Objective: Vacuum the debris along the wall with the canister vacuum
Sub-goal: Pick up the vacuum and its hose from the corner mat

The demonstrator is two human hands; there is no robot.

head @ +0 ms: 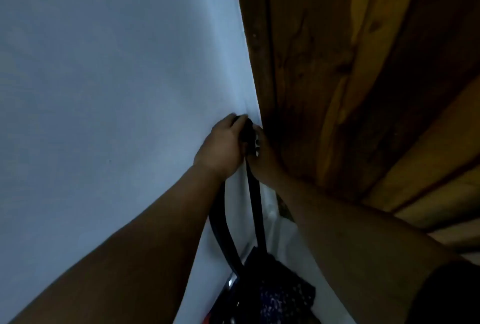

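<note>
Both of my hands meet on a black vacuum handle piece (249,136) held up against the pale blue wall (104,89), right beside the dark wooden panel. My left hand (220,147) grips it from the left, fingers curled over its top. From the right, my right hand (262,157) grips the same piece. A black tube (257,209) runs straight down from the handle, and a black hose (220,230) curves down under my left wrist. Both lead to the dark canister vacuum (262,292) at the bottom of the view.
A brown wooden panel or door (337,76) fills the right side, meeting the wall in a vertical edge. A white surface (288,245) lies to the right of the canister. The scene is dim and blurred.
</note>
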